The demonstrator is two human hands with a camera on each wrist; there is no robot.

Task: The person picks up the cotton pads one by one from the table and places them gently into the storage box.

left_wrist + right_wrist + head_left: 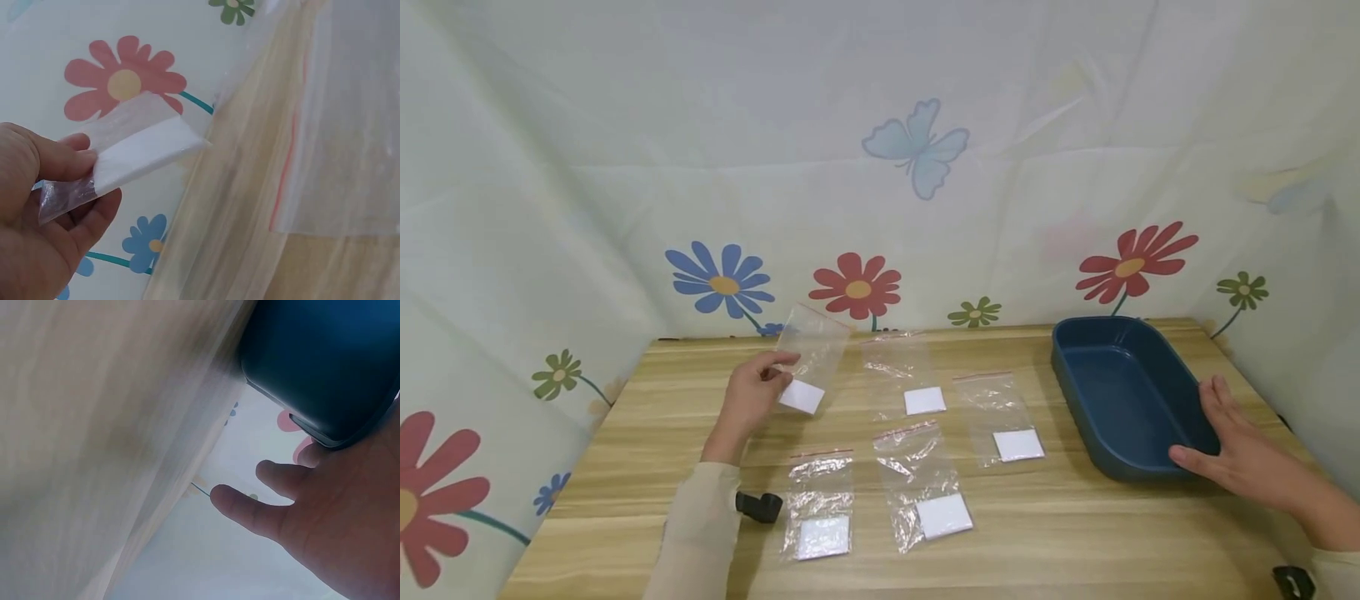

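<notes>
My left hand (756, 392) pinches a clear zip bag (823, 346) between thumb and fingers, at the table's back left. A white rectangular piece (144, 150) lies in the bag's bottom end, beside the thumb. The bag is tilted, its red-lined top end leaning toward the backdrop. My right hand (1243, 446) rests against the near right corner of a dark blue tray (1082, 417), fingers extended along its side and thumb at its rim. In the right wrist view two fingers (250, 512) stick out beside the tray's wall.
Several similar bags with white pieces lie flat on the wooden table (1000, 542), among them a back bag (898, 367), a right bag (988, 404), a middle bag (906, 467) and a front left bag (820, 483). A flowered cloth backdrop (790, 200) rises behind the table.
</notes>
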